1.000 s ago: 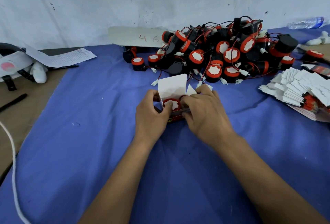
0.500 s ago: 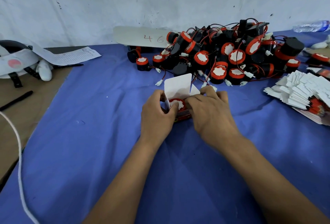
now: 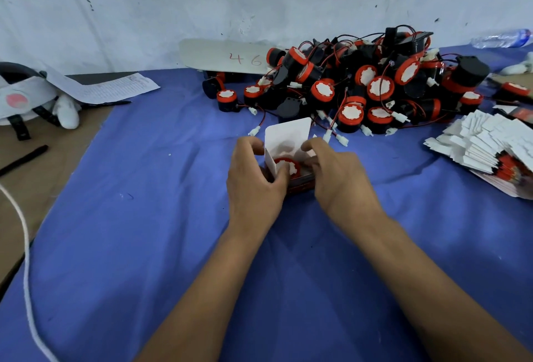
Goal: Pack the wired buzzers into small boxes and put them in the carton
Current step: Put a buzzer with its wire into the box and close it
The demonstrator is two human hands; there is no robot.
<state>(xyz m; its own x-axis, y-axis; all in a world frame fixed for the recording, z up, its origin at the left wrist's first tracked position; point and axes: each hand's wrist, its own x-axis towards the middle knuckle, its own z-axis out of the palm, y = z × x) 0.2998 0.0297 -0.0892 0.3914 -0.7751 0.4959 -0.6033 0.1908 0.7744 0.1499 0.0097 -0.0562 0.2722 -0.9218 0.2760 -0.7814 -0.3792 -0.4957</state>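
Observation:
A small red and white box [image 3: 301,182] stands on the blue cloth, its white lid flap [image 3: 288,138] upright. A red-rimmed buzzer [image 3: 288,166] sits inside it. My left hand [image 3: 255,179] grips the box's left side, thumb on the near edge. My right hand [image 3: 337,177] holds the right side, fingers curled at the flap. A heap of black and red wired buzzers [image 3: 372,84] lies behind the box. No carton is in view.
A stack of flat unfolded boxes [image 3: 487,148] lies at the right. A white board marked "46" [image 3: 227,57] leans by the wall. A printed sheet [image 3: 115,87], a white headset [image 3: 26,99], a black pen [image 3: 23,156] and a white cord [image 3: 26,263] lie at the left. A water bottle [image 3: 501,38] rests far right.
Both hands stay on the box. My right hand's fingers have lifted toward the side flap, and the buzzer sits a little deeper in the box.

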